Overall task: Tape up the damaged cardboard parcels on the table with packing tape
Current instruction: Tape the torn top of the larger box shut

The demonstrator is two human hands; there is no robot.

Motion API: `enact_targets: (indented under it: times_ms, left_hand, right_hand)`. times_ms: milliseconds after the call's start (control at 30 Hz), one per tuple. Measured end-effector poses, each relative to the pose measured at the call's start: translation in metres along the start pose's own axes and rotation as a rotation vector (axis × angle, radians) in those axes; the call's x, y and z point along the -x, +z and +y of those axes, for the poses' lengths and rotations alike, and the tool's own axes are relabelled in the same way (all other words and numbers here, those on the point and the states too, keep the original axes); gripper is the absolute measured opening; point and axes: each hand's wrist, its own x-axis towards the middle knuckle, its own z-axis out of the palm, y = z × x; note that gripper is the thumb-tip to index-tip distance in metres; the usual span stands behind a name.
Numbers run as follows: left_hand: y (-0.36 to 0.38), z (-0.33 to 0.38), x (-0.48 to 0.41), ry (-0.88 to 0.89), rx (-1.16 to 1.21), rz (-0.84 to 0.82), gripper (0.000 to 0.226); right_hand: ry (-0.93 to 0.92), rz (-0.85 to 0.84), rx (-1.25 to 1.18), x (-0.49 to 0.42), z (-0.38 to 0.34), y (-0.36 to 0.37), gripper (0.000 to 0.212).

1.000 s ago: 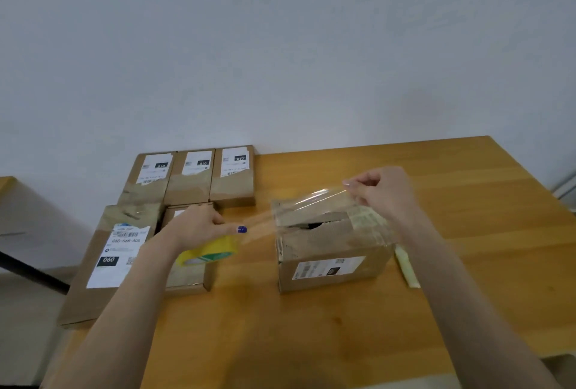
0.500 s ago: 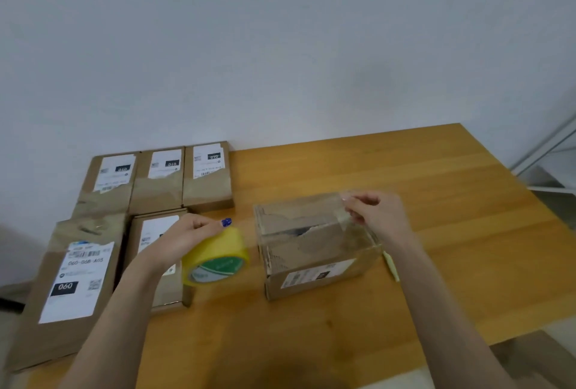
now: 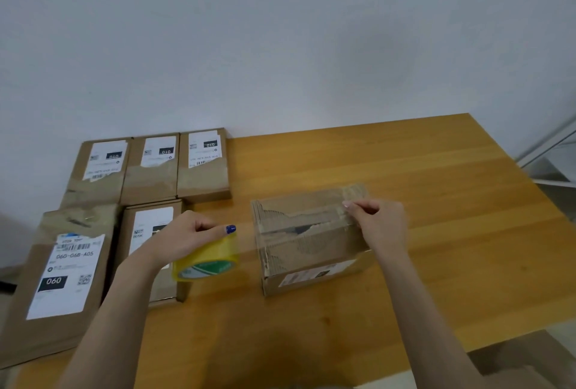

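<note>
Parcel in hand: the torn box (image 3: 311,245) stands on the worktop (image 3: 452,264), right of centre, with a ragged dark gash (image 3: 299,228) across its top.
Left hand: the left hand (image 3: 187,239) grips the yellow tape roll (image 3: 204,264) just left of the box, fingers (image 3: 230,229) curled over its rim.
Right hand: the right hand (image 3: 381,226) rests at the box's right end, fingers (image 3: 350,205) pressed together and pinching the free end of the clear tape strip (image 3: 246,242).
Progress on this box: the strip spans from roll to box top and looks drawn over the gash, but it is not yet cut from the roll.
Likely done: the three small parcels (image 3: 149,170) at the back and the large parcel (image 3: 62,279) at the front left show pale glossy bands, probably tape.
Left to do: press the strip flat, sever it, and perhaps add more strips.
Covered: the middle parcel (image 3: 149,220) lies partly under the left hand, so I cannot judge its state.
Unclear: whether the strip already sticks along its length; it is nearly invisible.
Out of sight: the box's far and right sides. No cutter shows.
Cut off: the frame edge clips the large parcel.
</note>
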Motion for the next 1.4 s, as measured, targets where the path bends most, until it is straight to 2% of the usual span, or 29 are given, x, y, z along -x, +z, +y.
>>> enact_targets:
  times_ms: [133, 367, 467, 733, 933, 1033, 1133, 1233, 1400]
  left_hand:
    - [0.001, -0.003, 0.0, -0.013, -0.048, 0.016, 0.072]
    - [-0.002, -0.007, -0.002, -0.01, -0.139, 0.029, 0.081]
    - [-0.003, -0.009, -0.001, -0.016, -0.125, 0.027, 0.083]
    - [-0.001, -0.011, -0.002, -0.022, -0.149, 0.028, 0.05]
    - [-0.004, -0.009, -0.001, -0.038, -0.095, 0.001, 0.064]
    - [-0.003, -0.009, -0.002, -0.027, -0.107, 0.001, 0.063]
    - [-0.003, -0.008, -0.001, -0.014, -0.106, -0.007, 0.076]
    - [-0.001, -0.009, -0.001, -0.009, -0.129, -0.006, 0.068]
    - [0.001, -0.01, 0.001, -0.019, -0.153, -0.01, 0.071]
  right_hand:
    - [-0.062, 0.038, 0.036, 0.005, 0.001, 0.004, 0.019]
    - [-0.076, 0.054, 0.086, 0.008, 0.005, 0.01, 0.02]
    - [-0.067, 0.057, 0.092, 0.01, 0.004, 0.011, 0.027]
    - [-0.052, 0.071, 0.086, 0.013, 0.005, 0.011, 0.028]
    - [-0.074, 0.044, 0.04, 0.011, 0.007, 0.006, 0.027]
    - [-0.074, 0.037, 0.029, 0.01, 0.009, 0.005, 0.026]
    - [-0.072, 0.033, 0.025, 0.01, 0.01, 0.006, 0.025]
    - [-0.078, 0.036, 0.03, 0.01, 0.011, 0.006, 0.023]
    - [-0.089, 0.05, 0.053, 0.01, 0.013, 0.008, 0.022]
